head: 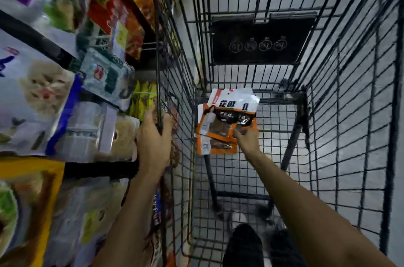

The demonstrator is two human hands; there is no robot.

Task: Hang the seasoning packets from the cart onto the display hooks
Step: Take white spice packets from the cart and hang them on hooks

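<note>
I look down into a black wire shopping cart (306,96). My right hand (246,135) reaches into it and pinches a small stack of orange, black and white seasoning packets (223,122) by their lower right corner, held above the cart's mesh floor. My left hand (155,135) grips the top rail of the cart's left wall (160,91), fingers curled over the wire. Just beyond that hand, more packets (144,100) hang in yellow rows on the display; the hooks themselves are too blurred to make out.
Shelves of bagged goods (43,91) fill the left side, pressed close to the cart. A black child-seat flap with warning icons (258,43) closes the cart's far end. My dark shoes (244,247) show through the mesh floor at the bottom.
</note>
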